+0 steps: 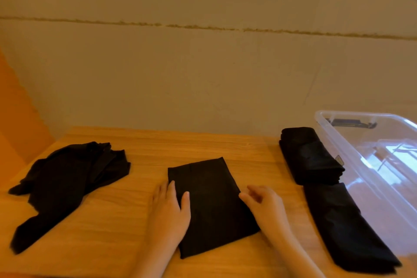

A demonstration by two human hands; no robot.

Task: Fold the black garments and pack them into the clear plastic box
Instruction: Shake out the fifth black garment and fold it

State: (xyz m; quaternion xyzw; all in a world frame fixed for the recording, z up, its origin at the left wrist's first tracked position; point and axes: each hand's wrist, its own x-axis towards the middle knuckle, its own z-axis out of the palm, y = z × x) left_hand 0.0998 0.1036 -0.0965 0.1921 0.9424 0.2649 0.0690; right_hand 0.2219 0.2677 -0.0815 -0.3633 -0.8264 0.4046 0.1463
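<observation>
Currently, far left on the wooden table (140, 156), a loose pile of black clothes (67, 176) is lying unfolded, well apart from both hands. Moving right, the left hand (169, 212) is resting flat, fingers straight and relaxed, with its fingertips and thumb overlapping the left edge of the folded black garment (209, 201); it is gripping nothing. That garment is sitting between the hands, its long axis running from near the body away and slightly leftward. Next, the right hand (264, 205) is touching the garment's right edge, fingers loosely curled and partly apart; whether it is pinching the cloth, cannot tell for sure, it looks like light contact only. Further right, a stack of folded clothes (309, 153) and another folded piece (347, 230) are lying in a row just beside the clear box (338, 140), which is sitting at the far right, open-topped. The box is lying rightward of the centre garment, so the right hand is the nearer one for any carry.
</observation>
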